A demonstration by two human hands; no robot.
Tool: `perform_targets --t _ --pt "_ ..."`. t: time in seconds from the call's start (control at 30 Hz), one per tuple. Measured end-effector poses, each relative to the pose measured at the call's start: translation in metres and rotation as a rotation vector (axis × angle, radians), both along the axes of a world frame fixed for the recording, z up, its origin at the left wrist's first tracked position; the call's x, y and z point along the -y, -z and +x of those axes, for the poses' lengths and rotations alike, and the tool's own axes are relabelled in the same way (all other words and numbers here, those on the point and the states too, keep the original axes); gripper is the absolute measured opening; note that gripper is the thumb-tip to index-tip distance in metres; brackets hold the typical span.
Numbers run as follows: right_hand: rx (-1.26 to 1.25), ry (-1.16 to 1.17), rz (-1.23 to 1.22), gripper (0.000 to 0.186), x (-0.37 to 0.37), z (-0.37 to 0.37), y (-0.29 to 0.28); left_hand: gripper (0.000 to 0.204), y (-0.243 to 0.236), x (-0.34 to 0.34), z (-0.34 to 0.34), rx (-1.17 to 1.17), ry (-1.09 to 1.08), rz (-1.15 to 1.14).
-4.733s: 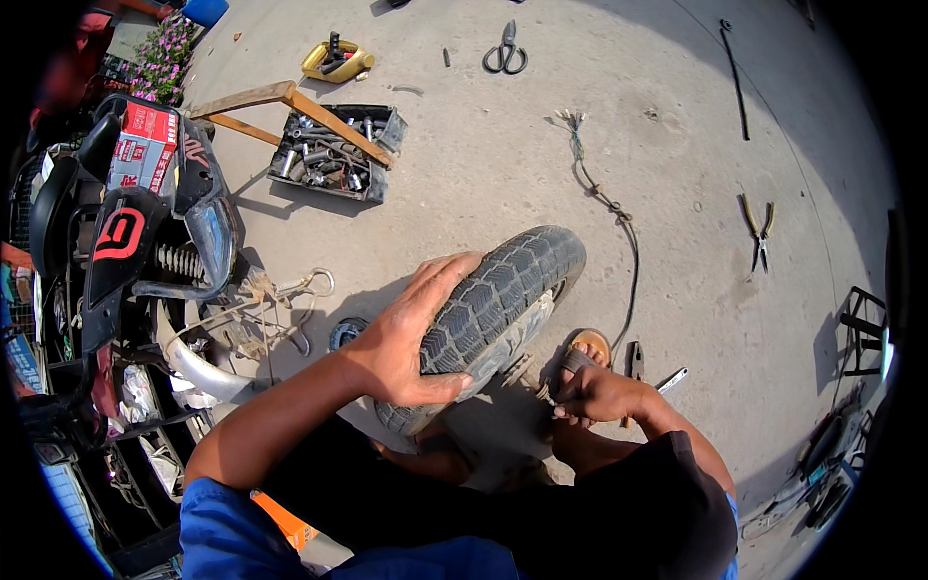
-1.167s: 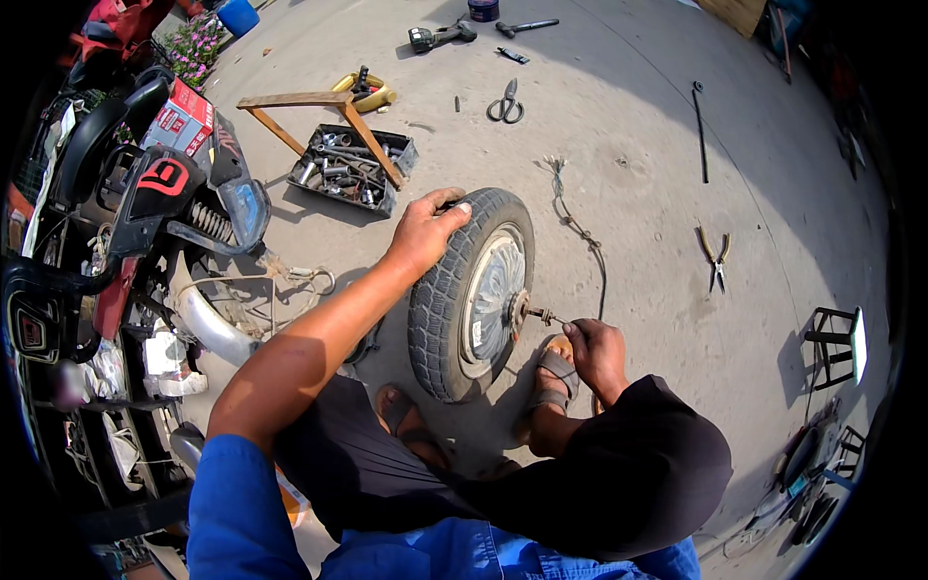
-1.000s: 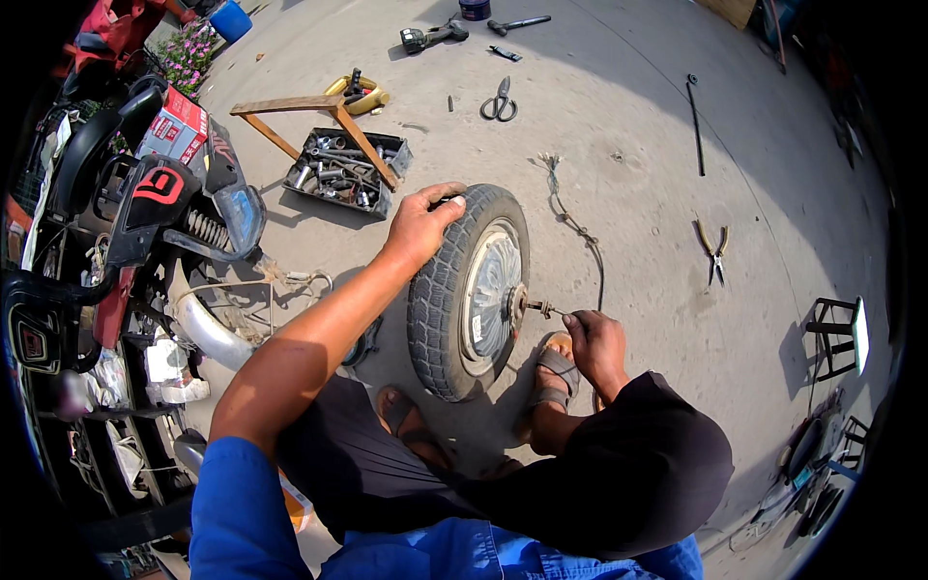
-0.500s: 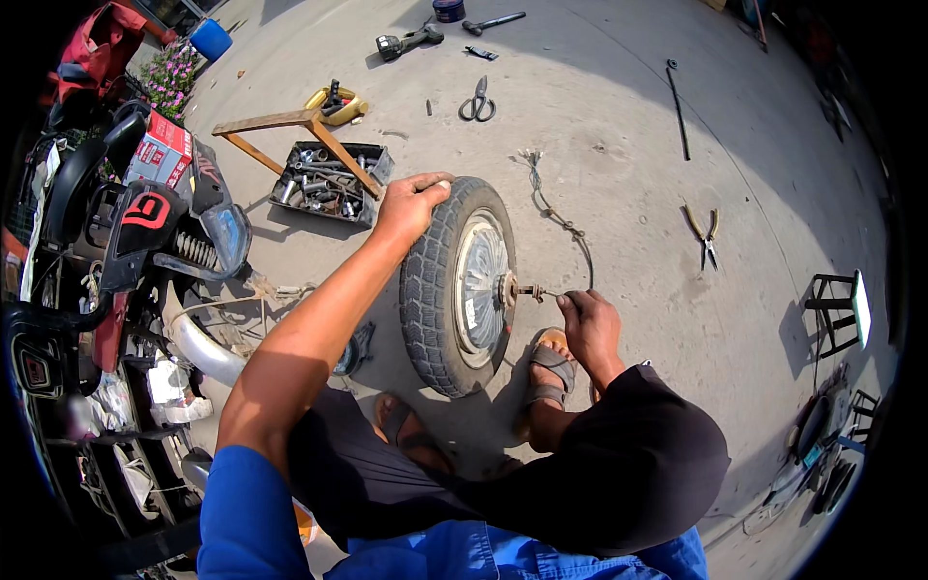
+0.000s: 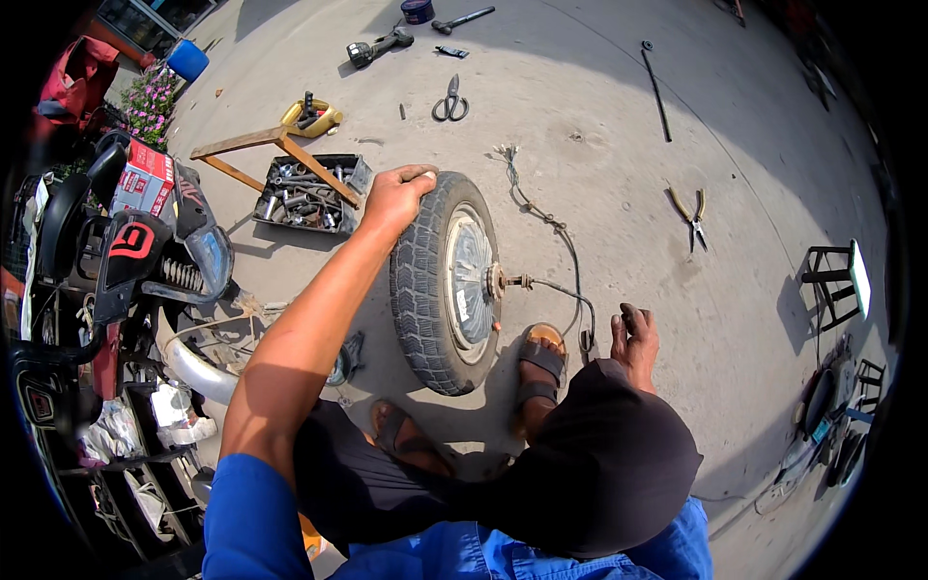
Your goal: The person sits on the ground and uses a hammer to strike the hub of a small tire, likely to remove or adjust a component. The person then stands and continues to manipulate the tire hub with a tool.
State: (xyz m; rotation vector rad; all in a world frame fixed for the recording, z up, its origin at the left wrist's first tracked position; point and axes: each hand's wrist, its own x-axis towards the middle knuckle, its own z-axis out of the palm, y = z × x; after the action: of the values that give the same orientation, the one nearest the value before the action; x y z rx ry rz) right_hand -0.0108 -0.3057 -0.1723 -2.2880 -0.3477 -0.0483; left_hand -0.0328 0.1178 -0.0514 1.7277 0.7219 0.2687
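A motor wheel with a knobbly black tyre stands upright on the ground in front of me. My left hand grips the top of its tread. From the hub's right side an axle sticks out, and a dark cable leaves its end. That cable loops round on the concrete to several bare-ended wires. Over by my right knee, my right hand is off the cable, its thumb and fingers apart and nothing in them.
A tool box full of sockets and wrenches sits left, under a wooden frame. Scissors, pliers, a long bar and a cordless tool lie about. Scooter parts crowd the left; a stool stands right.
My right hand has let go of the cable near the axle and moved right, toward my knee, its fingers opening. My left hand stays on the tyre.
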Motion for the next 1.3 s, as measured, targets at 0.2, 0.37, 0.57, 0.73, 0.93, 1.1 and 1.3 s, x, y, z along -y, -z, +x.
perform_targets --t 0.2,0.37,0.57,0.73,0.93,1.1,1.3 --pt "-0.358 0.012 -0.405 0.036 0.089 -0.046 0.060 0.035 -0.004 -0.003 0.003 -0.030 -0.009 -0.028" --pt "-0.538 0.053 -0.538 0.051 0.103 -0.090 0.078 0.036 -0.003 -0.011 0.012 -0.049 -0.008 -0.047" --pt "-0.599 -0.010 -0.495 0.055 0.086 -0.095 0.069 0.033 -0.003 -0.019 0.024 -0.051 -0.045 -0.079" --pt "-0.606 -0.028 -0.550 0.055 0.095 -0.100 0.084 0.040 -0.006 -0.009 0.028 -0.079 -0.041 -0.130" --pt "-0.632 0.037 -0.495 0.044 0.120 -0.113 0.086 0.083 -0.040 0.026 -0.023 -0.035 0.174 -0.126" --pt "-0.636 -0.054 -0.466 0.040 0.121 -0.137 0.093 0.081 -0.044 0.047 -0.041 -0.022 0.193 0.005" --pt "-0.656 -0.118 -0.428 0.037 0.086 -0.116 0.078 0.076 -0.027 0.045 -0.057 -0.007 0.189 0.208"
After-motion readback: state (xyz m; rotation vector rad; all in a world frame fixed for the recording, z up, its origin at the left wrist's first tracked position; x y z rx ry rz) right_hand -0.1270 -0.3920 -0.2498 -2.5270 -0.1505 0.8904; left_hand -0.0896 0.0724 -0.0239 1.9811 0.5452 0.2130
